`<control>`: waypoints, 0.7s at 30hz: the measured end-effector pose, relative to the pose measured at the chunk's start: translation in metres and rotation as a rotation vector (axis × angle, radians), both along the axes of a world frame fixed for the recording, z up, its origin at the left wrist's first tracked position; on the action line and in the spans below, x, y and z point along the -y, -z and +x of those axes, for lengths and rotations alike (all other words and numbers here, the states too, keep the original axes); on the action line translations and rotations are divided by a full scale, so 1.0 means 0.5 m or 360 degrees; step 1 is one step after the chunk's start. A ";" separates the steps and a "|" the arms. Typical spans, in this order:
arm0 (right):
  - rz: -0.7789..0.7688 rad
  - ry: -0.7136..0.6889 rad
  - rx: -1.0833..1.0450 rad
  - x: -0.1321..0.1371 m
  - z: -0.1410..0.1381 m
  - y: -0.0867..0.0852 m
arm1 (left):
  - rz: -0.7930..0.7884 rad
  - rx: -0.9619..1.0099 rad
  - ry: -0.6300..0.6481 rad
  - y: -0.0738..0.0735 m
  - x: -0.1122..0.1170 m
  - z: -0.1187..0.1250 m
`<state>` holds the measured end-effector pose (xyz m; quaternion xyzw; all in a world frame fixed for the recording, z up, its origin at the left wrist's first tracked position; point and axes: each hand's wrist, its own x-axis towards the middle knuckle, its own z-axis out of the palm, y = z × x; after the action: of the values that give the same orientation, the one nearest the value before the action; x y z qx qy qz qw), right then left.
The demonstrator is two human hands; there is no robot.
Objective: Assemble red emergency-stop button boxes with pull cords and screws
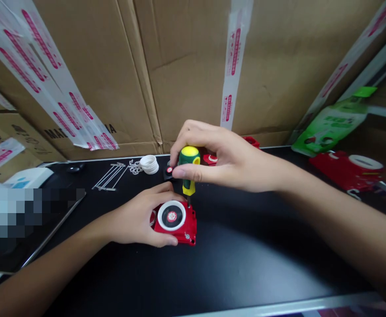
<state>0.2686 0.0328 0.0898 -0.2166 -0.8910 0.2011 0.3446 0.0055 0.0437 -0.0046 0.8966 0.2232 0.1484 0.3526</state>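
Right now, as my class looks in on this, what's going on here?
A person's left hand holds a red case with a white-rimmed round face at the black table. The right hand grips a yellow-and-green screwdriver roughly upright, its tip at the case's far right corner. Beyond the left hand are stacked white rings and thin metal rods.

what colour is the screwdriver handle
Dark green and yellow; the screwdriver handle shows in the head view.

Red case [188,223] flat — green-yellow screwdriver [189,157] upright at its corner
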 end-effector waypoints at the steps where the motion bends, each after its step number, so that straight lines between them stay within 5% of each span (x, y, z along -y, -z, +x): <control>1: -0.0027 0.0017 -0.0007 0.000 0.001 -0.001 | -0.0008 0.0004 -0.0006 0.001 -0.001 -0.001; 9: -0.0452 0.0139 -0.0242 0.006 -0.001 -0.003 | 0.0063 0.0023 -0.0014 0.009 -0.005 -0.005; 21: -0.0514 -0.0073 -0.0232 -0.003 0.011 -0.002 | 0.0027 0.0021 -0.0001 0.009 -0.010 -0.003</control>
<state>0.2741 0.0344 0.0909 -0.2336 -0.8245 0.3646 0.3642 0.0038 0.0485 -0.0092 0.8985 0.2201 0.1562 0.3463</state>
